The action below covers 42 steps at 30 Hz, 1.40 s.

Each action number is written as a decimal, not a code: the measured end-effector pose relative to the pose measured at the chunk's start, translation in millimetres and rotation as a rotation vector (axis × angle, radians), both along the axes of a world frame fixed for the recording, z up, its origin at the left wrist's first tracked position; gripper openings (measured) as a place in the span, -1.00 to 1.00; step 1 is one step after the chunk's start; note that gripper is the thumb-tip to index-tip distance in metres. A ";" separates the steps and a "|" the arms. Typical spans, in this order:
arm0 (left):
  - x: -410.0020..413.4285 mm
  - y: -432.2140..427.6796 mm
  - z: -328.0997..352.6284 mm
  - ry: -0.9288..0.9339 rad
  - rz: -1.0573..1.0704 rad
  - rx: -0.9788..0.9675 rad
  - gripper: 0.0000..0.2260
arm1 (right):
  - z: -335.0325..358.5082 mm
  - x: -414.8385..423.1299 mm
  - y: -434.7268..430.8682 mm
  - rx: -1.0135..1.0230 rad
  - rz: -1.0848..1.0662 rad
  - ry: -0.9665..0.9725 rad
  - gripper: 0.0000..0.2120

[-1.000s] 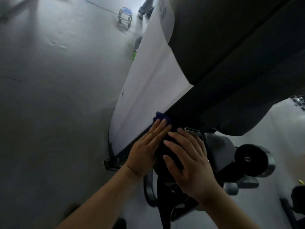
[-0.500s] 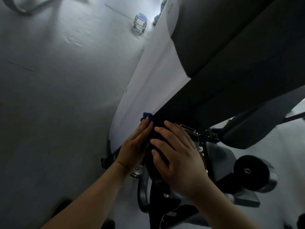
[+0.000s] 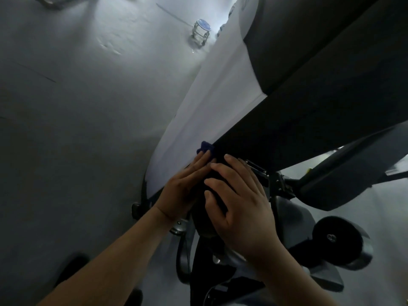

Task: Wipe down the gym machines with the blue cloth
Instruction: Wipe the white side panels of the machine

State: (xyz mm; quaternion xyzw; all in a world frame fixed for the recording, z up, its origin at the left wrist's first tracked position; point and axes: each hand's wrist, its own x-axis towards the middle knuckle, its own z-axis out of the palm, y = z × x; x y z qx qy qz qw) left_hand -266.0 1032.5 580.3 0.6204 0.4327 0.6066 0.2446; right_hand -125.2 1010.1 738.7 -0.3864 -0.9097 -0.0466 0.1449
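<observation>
A gym machine with a white side panel [image 3: 212, 107] and black padded panels [image 3: 309, 100] fills the right half of the view. The blue cloth [image 3: 205, 147] lies against the lower edge of the black pad, only a dark blue corner showing beyond my fingertips. My left hand [image 3: 183, 186] presses flat on the cloth with straight fingers. My right hand [image 3: 238, 202] lies flat beside it, fingers spread over the dark part of the machine just to the right. The rest of the cloth is hidden under my hands.
A black foam roller [image 3: 337, 238] sticks out at lower right. Metal brackets [image 3: 262, 173] and the machine's frame sit below my hands. A small round stool [image 3: 202, 28] stands far off on the grey floor [image 3: 77, 118].
Both hands with the cloth have slid a little left and down along the pad's lower edge. The camera has shifted, so the stool sits farther right in view.
</observation>
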 end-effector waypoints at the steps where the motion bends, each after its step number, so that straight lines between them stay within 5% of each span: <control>1: 0.1 -0.3 -7.1 -0.014 0.018 -0.035 -0.41 | -0.4 0.4 -0.7 0.004 0.001 0.001 -0.78; 16: 31.9 -19.3 -10.0 -0.151 0.062 -0.080 -0.43 | -1.8 -0.7 -0.1 0.001 0.001 -0.016 -0.79; 22: 29.0 -10.6 -44.6 -0.194 0.195 -0.258 -0.39 | -3.3 -1.5 0.1 0.006 0.010 0.006 -0.79; 29: 50.6 -20.0 -63.3 -0.351 0.219 -0.381 -0.35 | -2.1 -1.6 -1.3 0.007 0.004 -0.004 -0.80; 33: 59.0 -12.6 -56.7 -0.610 0.311 -0.513 -0.51 | -2.1 -2.3 -3.1 0.004 -0.008 0.005 -0.80; 36: 72.9 -15.9 -52.8 -0.573 0.289 -0.421 -0.52 | -2.9 -2.1 -2.6 0.000 -0.008 -0.007 -0.80; 42: 61.5 -11.9 -82.5 -0.703 0.301 -0.555 -0.49 | -3.3 -1.7 -4.1 -0.006 -0.015 0.002 -0.79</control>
